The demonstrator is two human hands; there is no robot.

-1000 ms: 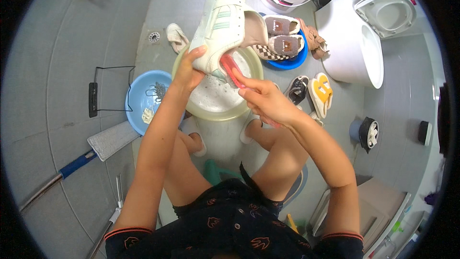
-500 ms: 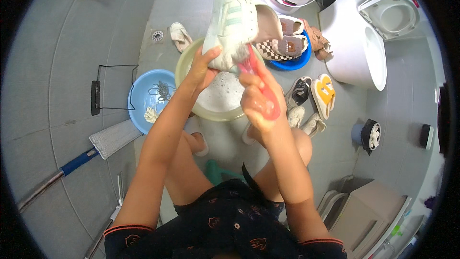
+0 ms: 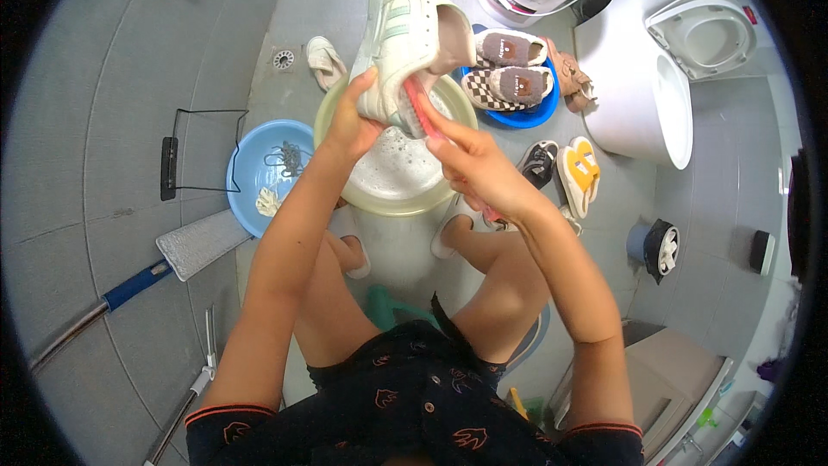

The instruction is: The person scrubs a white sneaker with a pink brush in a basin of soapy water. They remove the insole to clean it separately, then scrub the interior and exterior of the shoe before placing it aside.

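My left hand [image 3: 352, 121] grips a white sneaker [image 3: 405, 30] with pale green stripes by its heel end, holding it up over a cream basin [image 3: 395, 205]. In my right hand [image 3: 479, 164] is a pink scrub brush [image 3: 417, 103], its bristles pressed against the side of the shoe's heel. Sudsy water [image 3: 392, 164] fills the basin below. To the left, a light blue basin [image 3: 246, 155] holds grey laces [image 3: 289, 158] and a small cream cloth-like bundle [image 3: 268, 202].
At the right stand a blue basin [image 3: 526, 119] of checkered shoes, brown shoes [image 3: 569, 73], a black sneaker [image 3: 539, 164], yellow slippers [image 3: 580, 174] and a toilet [image 3: 634, 78]. A white bucket [image 3: 517, 0] is at the back. A flat mop [image 3: 203, 246] leans at the left wall.
The brush has shifted left and down along the shoe's side, and my right hand has turned, with its elbow swung outward. The shoe has moved slightly left.
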